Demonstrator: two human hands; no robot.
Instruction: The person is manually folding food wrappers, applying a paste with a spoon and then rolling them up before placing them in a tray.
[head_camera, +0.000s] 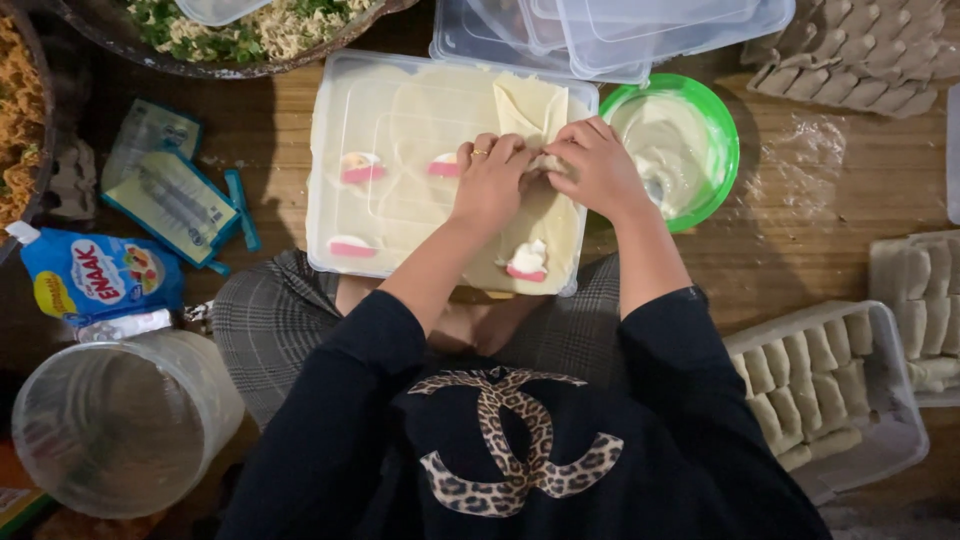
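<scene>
My left hand (490, 180) and my right hand (597, 165) meet over a pale pastry wrapper (530, 110) lying on an upturned clear plastic lid (350, 215) on my lap. Both hands pinch and fold the wrapper around a small filling that my fingers hide. A ring shows on my left hand. Pink-and-white clips (360, 168) hold the lid's edges. A green bowl (722, 140) of white paste with a spoon sits just right of my right hand.
A clear box (880, 400) of finished rolls lies at the right, with more rolls (850, 55) beyond. Stacked clear lids (600, 30), a dark bowl of noodle filling (250, 35), blue sachets (165, 195) and a clear tub (110, 420) surround me.
</scene>
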